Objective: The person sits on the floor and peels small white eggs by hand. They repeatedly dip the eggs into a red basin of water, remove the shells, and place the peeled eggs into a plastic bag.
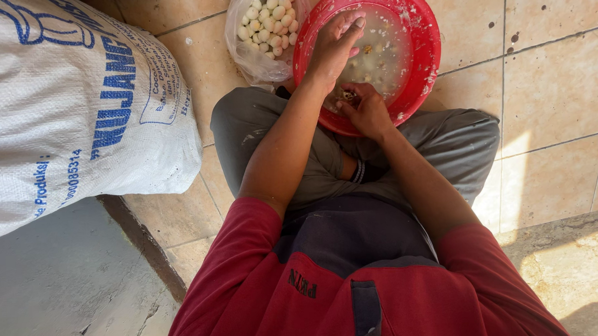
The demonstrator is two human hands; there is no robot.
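A small speckled egg (347, 95), partly peeled, sat pinched in the right hand's fingers (351, 101) over the near rim of a red basin (419, 51). The basin held cloudy water, shell bits and more small eggs.

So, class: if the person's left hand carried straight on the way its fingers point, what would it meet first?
Probably the cloudy water inside the red basin: the left hand points up-right over it, though its height is unclear.
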